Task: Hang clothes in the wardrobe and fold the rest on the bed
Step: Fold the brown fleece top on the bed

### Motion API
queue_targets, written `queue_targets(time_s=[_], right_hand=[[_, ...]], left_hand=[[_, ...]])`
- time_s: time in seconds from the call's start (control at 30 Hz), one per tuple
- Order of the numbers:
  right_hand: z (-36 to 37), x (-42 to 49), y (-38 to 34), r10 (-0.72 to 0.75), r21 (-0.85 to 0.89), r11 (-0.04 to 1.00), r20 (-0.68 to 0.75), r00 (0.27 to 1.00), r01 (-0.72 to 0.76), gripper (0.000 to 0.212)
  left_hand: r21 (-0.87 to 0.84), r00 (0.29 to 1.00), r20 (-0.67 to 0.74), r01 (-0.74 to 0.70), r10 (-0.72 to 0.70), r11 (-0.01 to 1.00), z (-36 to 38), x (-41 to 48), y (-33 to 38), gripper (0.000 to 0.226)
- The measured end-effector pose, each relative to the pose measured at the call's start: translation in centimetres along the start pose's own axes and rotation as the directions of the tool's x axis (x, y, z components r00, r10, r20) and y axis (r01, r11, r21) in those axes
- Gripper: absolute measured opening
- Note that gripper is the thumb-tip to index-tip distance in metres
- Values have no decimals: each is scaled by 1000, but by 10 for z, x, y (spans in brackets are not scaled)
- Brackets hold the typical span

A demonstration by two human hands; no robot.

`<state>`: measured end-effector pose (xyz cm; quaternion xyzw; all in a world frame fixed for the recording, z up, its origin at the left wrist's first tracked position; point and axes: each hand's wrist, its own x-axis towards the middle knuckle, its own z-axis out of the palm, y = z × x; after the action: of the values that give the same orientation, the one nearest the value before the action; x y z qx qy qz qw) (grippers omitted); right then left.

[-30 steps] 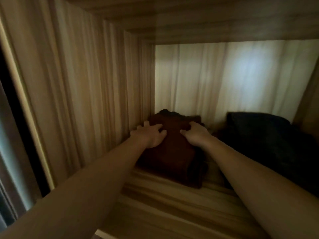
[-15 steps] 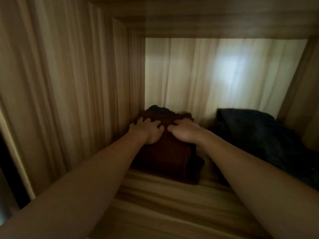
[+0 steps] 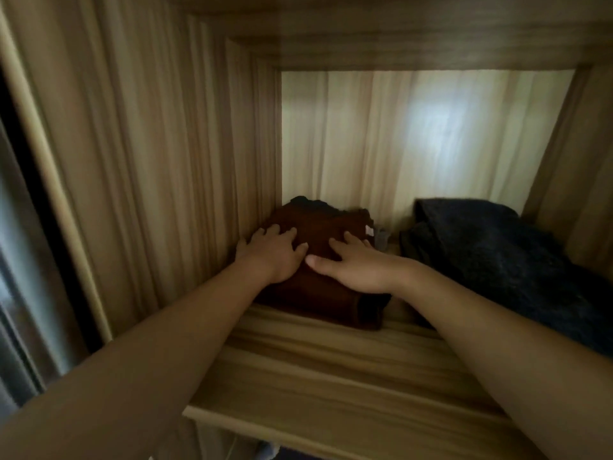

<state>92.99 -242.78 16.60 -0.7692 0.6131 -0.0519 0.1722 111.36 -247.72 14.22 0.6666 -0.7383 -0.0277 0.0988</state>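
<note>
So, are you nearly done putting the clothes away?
Partly. A folded brown garment already sits on the wardrobe shelf, in the back left corner, with a dark pile of clothes to its right. The left hand and right hand lie flat on the brown one, pressing it down. No bed or hanging rail is in view, so what's left can't be told.

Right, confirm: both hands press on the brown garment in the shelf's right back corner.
Wrong corner: the head view shows the brown garment in the left back corner of the shelf. The left hand and right hand do press on it.
</note>
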Motion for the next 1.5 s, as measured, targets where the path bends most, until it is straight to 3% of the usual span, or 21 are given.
queue_targets(time_s=[0.1,0.23,0.43,0.53,0.73,0.9,1.1,1.2,1.33,1.5], right_hand=[[18,-19,-3,-23,-113,993,39,999,28,108],[32,-23,1,-43,-43,998,-70,997,40,109],[6,-58,1,-102,-62,993,-57,993,99,84],[-21,-89,3,-110,-193,976,-25,994,103,65],[-35,-149,-1,-145,-229,962,30,989,148,63],[-26,-196,-10,-228,-253,942,-3,974,220,37],[-11,-222,-10,-223,-263,941,-10,975,213,48],[-4,-221,-23,-233,-274,938,-52,971,210,45],[10,-213,-59,-308,-333,912,-167,936,241,47],[17,-197,-139,-595,-378,782,-213,775,496,65]], left_hand=[[23,998,47,27,-28,999,3,-24,0,69],[21,998,47,46,-47,999,0,-41,3,67],[-59,993,115,26,-19,998,-25,-103,18,67],[-34,997,61,59,-56,998,-43,-148,27,70],[33,986,33,161,-162,986,-65,-243,31,38],[83,956,107,267,-274,960,-66,-324,15,35],[101,921,119,361,-372,927,-61,-365,-15,40],[103,915,40,395,-401,913,-58,-368,-33,46],[-74,903,-92,415,-421,907,-51,-364,-56,56],[-332,916,-165,297,-366,895,-33,-348,-87,67]])
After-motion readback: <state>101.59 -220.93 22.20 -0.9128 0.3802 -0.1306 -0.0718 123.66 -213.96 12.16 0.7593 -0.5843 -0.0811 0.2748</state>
